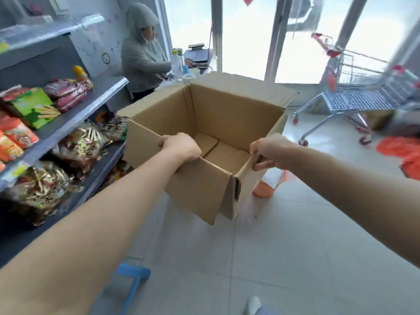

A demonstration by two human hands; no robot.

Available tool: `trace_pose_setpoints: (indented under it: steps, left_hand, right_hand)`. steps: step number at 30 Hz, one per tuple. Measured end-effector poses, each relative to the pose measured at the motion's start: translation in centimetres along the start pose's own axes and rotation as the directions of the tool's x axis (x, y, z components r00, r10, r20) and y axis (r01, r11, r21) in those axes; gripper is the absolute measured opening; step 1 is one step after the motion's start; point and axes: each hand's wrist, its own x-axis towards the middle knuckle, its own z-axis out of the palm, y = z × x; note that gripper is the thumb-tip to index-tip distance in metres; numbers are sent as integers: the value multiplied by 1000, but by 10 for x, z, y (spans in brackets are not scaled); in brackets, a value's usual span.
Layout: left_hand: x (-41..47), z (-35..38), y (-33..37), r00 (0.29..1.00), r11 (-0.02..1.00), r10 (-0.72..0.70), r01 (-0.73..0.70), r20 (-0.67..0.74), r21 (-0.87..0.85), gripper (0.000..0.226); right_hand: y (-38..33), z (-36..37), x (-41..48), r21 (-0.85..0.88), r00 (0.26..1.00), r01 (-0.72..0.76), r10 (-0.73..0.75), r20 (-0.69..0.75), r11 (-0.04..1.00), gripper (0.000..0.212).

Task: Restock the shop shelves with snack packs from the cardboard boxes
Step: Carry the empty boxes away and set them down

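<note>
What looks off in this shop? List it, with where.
The cardboard box, gripped by the left hand and right hand, is empty, and its near right corner looks split open. Orange plastic lies crumpled on the floor by the trolley.

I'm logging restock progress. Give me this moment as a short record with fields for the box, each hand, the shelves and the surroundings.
box: cardboard box, flaps open, no packs visible inside, apparently lifted off the floor
left hand: left hand grips the near rim, fingers curled over it
right hand: right hand pinches the right-side flap
shelves: shelves at left, holding snack packs
surroundings: shopping trolley at right; person in a grey hoodie at a laptop
</note>
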Motion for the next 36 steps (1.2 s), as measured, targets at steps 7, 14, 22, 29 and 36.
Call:
trace_pose_setpoints:
  steps: [7,14,22,29,36]
  left_hand:
    - [12,15,149,960,959,278,-274,44,-79,55]
    - [6,48,318,872,882,471,-464,132,-77,49]
    - [18,79,498,776,803,583,-595,241,-24,44]
    - [36,101,627,729,755,638,-655,249,-16,43]
    - [98,118,763,696,726,650,-688,305,25,46]
  right_hand:
    - [55,-107,10,219,954,-100,156,-255,970,6]
    - [123,-230,50,371,867,-131,287,-406,920,7]
    - [172,-359,112,515,810,-124,386,-441,848,17]
    - [202,-453,176,585,747,-124,463,-477,802,28]
    - [210,-544,282,596,684,-165,526,-505,786,12]
